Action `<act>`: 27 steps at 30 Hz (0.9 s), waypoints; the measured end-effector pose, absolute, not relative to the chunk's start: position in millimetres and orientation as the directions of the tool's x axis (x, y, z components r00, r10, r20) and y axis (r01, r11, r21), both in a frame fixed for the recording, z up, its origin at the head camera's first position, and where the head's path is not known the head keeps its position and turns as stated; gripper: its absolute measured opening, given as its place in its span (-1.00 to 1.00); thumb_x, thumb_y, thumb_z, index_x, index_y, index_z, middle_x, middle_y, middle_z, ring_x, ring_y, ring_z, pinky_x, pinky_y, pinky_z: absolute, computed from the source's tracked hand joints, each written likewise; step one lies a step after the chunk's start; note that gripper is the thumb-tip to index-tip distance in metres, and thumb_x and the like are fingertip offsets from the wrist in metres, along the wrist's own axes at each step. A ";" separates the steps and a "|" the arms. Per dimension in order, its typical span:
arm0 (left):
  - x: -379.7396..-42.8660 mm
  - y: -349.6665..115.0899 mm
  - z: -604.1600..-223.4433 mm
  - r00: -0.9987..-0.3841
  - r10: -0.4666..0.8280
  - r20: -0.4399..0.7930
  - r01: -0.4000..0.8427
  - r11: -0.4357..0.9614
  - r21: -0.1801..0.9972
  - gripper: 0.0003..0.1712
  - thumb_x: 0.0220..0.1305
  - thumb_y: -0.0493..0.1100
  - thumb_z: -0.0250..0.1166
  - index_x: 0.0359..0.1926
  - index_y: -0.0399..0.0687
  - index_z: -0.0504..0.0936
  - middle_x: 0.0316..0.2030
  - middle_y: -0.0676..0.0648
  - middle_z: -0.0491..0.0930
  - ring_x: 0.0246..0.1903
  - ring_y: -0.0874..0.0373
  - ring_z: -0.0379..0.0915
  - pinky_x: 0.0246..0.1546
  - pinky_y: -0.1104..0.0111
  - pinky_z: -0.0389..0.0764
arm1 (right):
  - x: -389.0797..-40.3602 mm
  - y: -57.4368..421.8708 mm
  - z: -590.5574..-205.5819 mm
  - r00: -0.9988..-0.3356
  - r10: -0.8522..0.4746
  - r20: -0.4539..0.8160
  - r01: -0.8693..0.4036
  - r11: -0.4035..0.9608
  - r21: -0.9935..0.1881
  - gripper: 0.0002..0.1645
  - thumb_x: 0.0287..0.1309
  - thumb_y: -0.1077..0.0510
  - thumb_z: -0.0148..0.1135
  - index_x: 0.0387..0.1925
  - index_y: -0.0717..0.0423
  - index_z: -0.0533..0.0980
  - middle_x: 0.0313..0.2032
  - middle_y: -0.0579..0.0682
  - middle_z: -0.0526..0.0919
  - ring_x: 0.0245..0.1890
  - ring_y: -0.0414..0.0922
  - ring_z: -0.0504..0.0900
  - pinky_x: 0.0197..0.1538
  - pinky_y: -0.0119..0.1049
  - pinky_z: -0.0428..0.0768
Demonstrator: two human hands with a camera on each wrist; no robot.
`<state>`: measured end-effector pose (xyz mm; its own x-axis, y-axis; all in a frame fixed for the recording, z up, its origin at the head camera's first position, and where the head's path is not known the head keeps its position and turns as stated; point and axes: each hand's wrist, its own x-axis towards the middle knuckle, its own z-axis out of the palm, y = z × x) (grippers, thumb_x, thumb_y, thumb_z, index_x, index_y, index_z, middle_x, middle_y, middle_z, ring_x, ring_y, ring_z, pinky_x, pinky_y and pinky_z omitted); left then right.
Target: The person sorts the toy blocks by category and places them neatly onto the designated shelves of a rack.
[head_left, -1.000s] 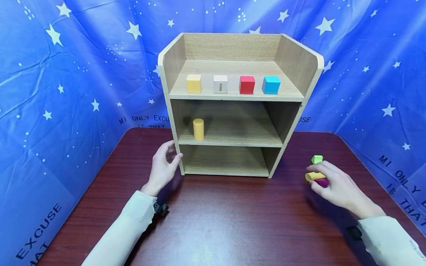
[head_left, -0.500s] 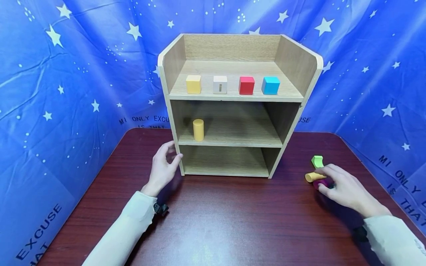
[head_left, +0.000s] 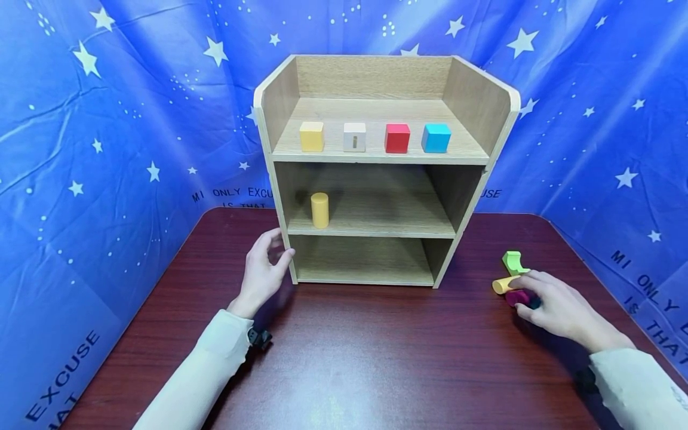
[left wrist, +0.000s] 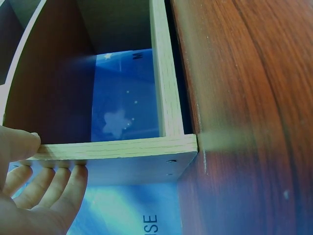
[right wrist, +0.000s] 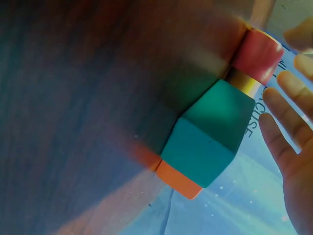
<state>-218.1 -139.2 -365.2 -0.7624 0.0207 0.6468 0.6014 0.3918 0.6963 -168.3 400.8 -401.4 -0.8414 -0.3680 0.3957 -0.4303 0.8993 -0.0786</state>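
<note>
The left hand (head_left: 261,272) grips the left side panel of the wooden shelf unit (head_left: 376,76), thumb on one face and fingers on the other. The right hand (head_left: 561,307) is over a cluster of blocks on the right of the tabletop (head_left: 344,352), its fingers loosely extended and parted; it has hold of nothing that I can make out, and whether a fingertip touches a block I cannot tell. Nearest its thumb is the purple block (head_left: 517,298) (redder in the right wrist view), with the lying yellow cylinder (head_left: 504,285) just beyond it and the green curved block (head_left: 513,263) farther still. The teal block (right wrist: 210,132) is next to them, mostly hidden from above by the hand, and an orange block (right wrist: 178,180) shows beside it.

The shelf unit stands upright toward the far side. On its top shelf, left to right, sit a yellow cube (head_left: 312,137), a white cube (head_left: 355,138), a red cube (head_left: 396,139) and a blue cube (head_left: 436,138). An upright yellow cylinder (head_left: 319,211) stands at the left of the middle shelf. Blue star-printed cloth (head_left: 107,239) hangs behind.
</note>
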 end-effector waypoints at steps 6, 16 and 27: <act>-218.6 -138.9 -365.7 -0.757 0.021 0.653 0.608 0.389 0.692 -0.55 0.07 -0.55 0.30 0.04 -0.46 0.47 -0.18 -0.41 0.54 -0.20 -0.19 0.57 -0.19 0.09 0.69 | -167.6 404.5 -404.5 -0.857 -0.365 0.364 -0.422 0.902 -0.090 -0.53 -0.35 0.19 0.49 -0.23 0.01 0.58 -0.14 0.12 0.59 -0.03 0.18 0.50 -0.11 0.10 0.48; -218.3 -138.8 -365.0 -0.762 0.018 0.647 0.604 0.379 0.701 -0.54 0.07 -0.56 0.29 0.04 -0.46 0.47 -0.18 -0.40 0.54 -0.19 -0.20 0.57 -0.18 0.07 0.69 | -168.8 404.2 -403.5 -0.873 -0.358 0.330 -0.410 0.907 -0.100 -0.55 -0.33 0.22 0.48 -0.23 0.06 0.57 -0.18 0.12 0.60 -0.03 0.21 0.51 -0.08 0.13 0.48; -218.5 -138.6 -365.9 -0.761 0.017 0.649 0.607 0.373 0.702 -0.55 0.07 -0.56 0.29 0.04 -0.47 0.47 -0.18 -0.40 0.54 -0.18 -0.19 0.57 -0.17 0.10 0.69 | -167.5 402.8 -402.7 -0.885 -0.361 0.293 -0.408 0.905 -0.118 -0.57 -0.30 0.22 0.50 -0.24 0.07 0.57 -0.19 0.07 0.58 -0.03 0.20 0.52 -0.09 0.11 0.49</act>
<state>-218.5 -138.6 -365.9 -0.7607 0.0175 0.6489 0.6070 0.3734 0.7015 -167.5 402.8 -402.7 -0.8853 -0.3609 0.2934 -0.4081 0.9052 -0.1181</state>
